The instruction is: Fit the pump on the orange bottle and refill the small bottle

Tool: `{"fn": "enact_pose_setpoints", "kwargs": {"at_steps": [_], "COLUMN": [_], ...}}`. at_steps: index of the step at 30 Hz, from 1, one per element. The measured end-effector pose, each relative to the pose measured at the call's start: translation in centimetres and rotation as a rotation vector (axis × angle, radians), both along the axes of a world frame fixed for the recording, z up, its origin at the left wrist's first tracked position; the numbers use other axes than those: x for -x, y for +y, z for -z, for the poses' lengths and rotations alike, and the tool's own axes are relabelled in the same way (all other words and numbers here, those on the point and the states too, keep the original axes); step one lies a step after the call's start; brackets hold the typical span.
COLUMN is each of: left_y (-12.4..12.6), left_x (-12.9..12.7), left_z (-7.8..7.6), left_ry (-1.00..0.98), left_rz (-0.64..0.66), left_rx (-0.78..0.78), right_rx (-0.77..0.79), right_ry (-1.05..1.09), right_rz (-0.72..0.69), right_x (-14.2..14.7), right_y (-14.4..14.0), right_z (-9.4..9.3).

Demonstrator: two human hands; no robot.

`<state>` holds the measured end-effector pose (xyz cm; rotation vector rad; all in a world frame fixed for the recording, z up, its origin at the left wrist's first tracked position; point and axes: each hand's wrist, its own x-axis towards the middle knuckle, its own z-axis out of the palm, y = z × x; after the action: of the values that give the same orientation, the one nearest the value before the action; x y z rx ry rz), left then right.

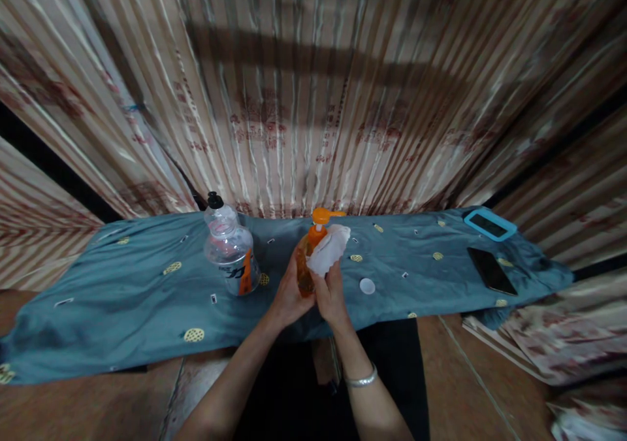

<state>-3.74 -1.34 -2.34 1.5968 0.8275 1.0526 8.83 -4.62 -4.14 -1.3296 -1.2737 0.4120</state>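
Note:
My left hand (290, 295) is wrapped round an amber pump bottle (304, 272) with an orange pump head (322, 216), held upright over the table's front part. In my right hand (332, 295) a crumpled white tissue (329, 250) is pinched, close against the bottle's right side. The tissue covers part of the bottle, and my fingers hide its lower sides. A silver bangle circles my right wrist. Left of the hands stands a clear plastic bottle (229, 251) with a black cap and an orange and black label. A small white disc (367, 286) lies to the right.
The narrow table (142, 297) is covered with a blue-green cloth with yellow prints. At its right end lie a black phone (491, 271) and a light-blue framed device (490, 225). A striped curtain (294, 114) hangs right behind the table and along both sides.

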Motion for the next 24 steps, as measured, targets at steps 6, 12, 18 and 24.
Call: {"fn": "enact_pose_setpoints", "kwargs": {"at_steps": [6,12,18,24], "left_y": [0.1,-0.9,-1.3,-1.3], "left_x": [0.5,0.1,0.1,0.5], "left_z": [1.3,0.8,0.3,0.3], "left_ry": [-0.143,-0.196,-0.232,-0.208], "left_rz": [0.034,0.05,-0.015,-0.037], "left_rx": [0.157,0.128,0.128,0.173], "right_rx": [0.112,0.088,-0.201,-0.268], "right_ry": [0.027,-0.056,-0.281,-0.467], "right_rz": [-0.016,0.018,0.04,0.092], "right_x": [0.7,1.9,2.1,3.3], "right_y": [-2.1,-3.5,-1.9,-2.7], "right_z": [6.2,5.8,-1.4,-0.4]}}
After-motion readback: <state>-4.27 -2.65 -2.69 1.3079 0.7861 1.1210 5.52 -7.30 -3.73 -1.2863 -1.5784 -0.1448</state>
